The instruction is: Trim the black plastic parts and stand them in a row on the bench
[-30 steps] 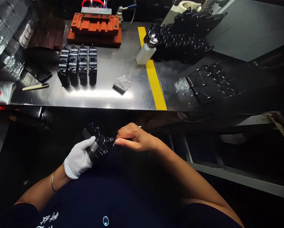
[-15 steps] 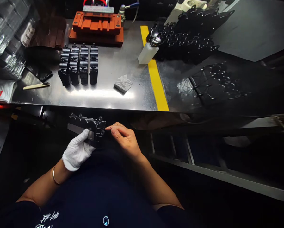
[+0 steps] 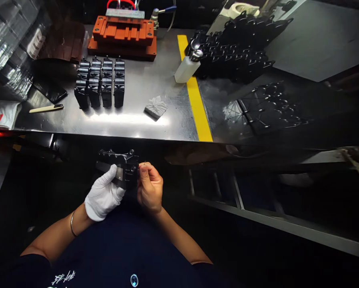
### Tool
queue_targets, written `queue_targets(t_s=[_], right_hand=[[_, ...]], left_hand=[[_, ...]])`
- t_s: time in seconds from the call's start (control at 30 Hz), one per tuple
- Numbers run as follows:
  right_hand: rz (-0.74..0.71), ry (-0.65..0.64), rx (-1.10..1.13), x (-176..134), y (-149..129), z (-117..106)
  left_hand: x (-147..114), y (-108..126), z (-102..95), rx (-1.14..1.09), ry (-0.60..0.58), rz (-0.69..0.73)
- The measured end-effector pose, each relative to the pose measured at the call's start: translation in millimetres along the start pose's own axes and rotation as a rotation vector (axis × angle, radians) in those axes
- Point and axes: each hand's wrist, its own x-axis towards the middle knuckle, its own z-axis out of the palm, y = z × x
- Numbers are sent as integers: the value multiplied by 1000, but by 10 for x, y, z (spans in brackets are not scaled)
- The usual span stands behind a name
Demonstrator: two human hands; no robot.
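In front of my body, below the bench edge, my left hand (image 3: 103,196) in a white glove is closed around a black moulded housing (image 3: 128,170). The glove's thumb lies over a flat grey strip on the housing's near face. My bare right hand (image 3: 150,188) is at the housing's right end, thumb and forefinger pinched together. Whatever may be between those fingertips is too small to make out. On the bench stand several similar black housings (image 3: 106,84) in a row.
An orange fixture (image 3: 122,34) sits at the back of the metal bench (image 3: 137,84). A white bottle (image 3: 187,68) stands by the yellow tape (image 3: 199,106), near a wrapped grey block (image 3: 156,107). More black parts (image 3: 236,48) pile up at right. A pen-like tool (image 3: 46,109) lies at left.
The housing and my left hand have shifted right and slightly down, and the housing has turned. My right hand has rotated more upright, its thumb now pressed against the forefinger.
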Motion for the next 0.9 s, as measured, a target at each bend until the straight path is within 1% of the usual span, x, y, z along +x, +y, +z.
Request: queue_targets(t_s=[0.03,0.07,0.1,0.2,0.27,0.4,0.63,0.9], right_hand=[[-16,9,-25,15,-9,-26],[-44,-10,-76,37,-35,-65],[-89,-62,-148,63,-76,-115],[-300,-299,-369,137,-227,-273],[-417,-381,-454,166,-302,-345],[-499,-397,-538,188,-347,-386],[-585,-430,-523,216,-343,-377],[-605,-430,-508,212,-342,-383]], left_hand=[[-6,12,6,-22,10,1],[-14,27,13,-36,20,8],[-23,44,22,-45,32,21],[-52,84,62,-41,99,57],[-69,91,92,-16,149,58],[-91,71,143,30,197,51],[-93,33,223,39,283,86],[-105,9,211,81,264,104]])
